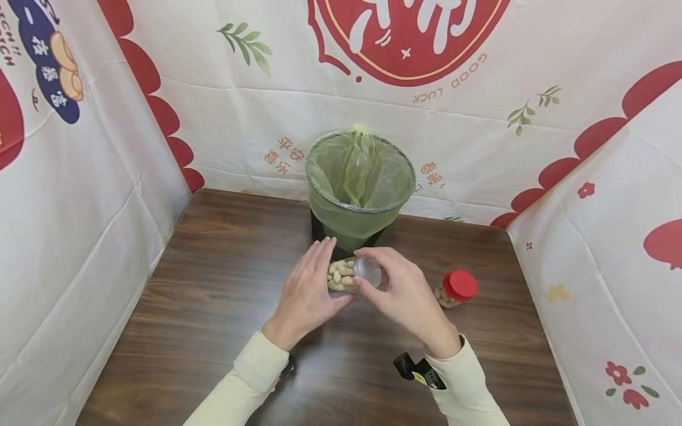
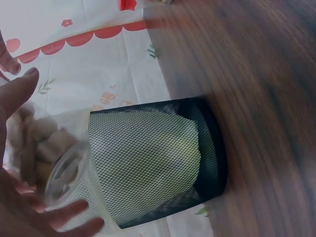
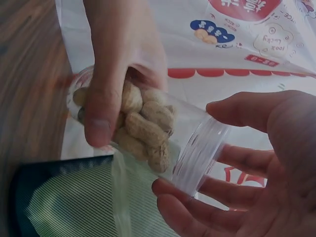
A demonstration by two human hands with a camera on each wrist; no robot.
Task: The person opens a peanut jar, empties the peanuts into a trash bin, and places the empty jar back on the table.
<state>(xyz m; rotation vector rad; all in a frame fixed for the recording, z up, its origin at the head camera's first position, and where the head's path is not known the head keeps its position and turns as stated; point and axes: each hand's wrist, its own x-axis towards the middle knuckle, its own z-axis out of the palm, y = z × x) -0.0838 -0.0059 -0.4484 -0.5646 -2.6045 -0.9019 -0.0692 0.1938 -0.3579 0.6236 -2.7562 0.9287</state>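
Note:
A clear plastic jar of peanuts point(image 1: 341, 274) lies tilted on its side between the two hands, above the table in front of the waste bin. My left hand point(image 1: 306, 290) grips its body, thumb across the near side in the right wrist view. At the other end my right hand point(image 1: 402, 290) holds the clear ridged lid point(image 3: 201, 154) between thumb and fingers. Unshelled peanuts point(image 3: 145, 126) show through the jar wall. In the left wrist view, the left hand point(image 2: 24, 192) is partly cut off at the frame edge, with the jar blurred.
A black mesh waste bin point(image 2: 148, 163) lined with a yellow-green bag point(image 1: 346, 222) stands at the table's back. Another peanut jar with a red lid point(image 1: 460, 285) is to the right. Printed white cloth point(image 1: 224, 118) surrounds the wooden table point(image 1: 213, 248) on three sides.

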